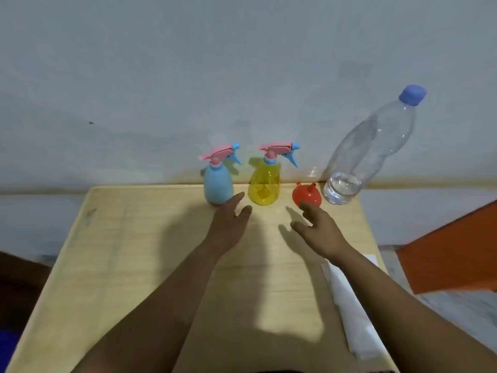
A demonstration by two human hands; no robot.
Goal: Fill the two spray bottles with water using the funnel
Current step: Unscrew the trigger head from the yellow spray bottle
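A blue spray bottle (218,184) and a clear yellow spray bottle (264,187) stand side by side at the table's far edge, each with a pink and blue trigger head screwed on. A red funnel (308,194) lies mouth-down to the right of them. Further right stands a tall clear water bottle (371,149) with a blue cap and a little water at its bottom. My left hand (228,224) reaches forward with straight fingers, its tips just short of the blue bottle. My right hand (317,228) is spread, fingertips close to the funnel. Both hands hold nothing.
The wooden table (134,265) stands against a pale wall. A white sheet (352,310) lies along the table's right edge. An orange board (451,251) leans off to the right, beyond the table.
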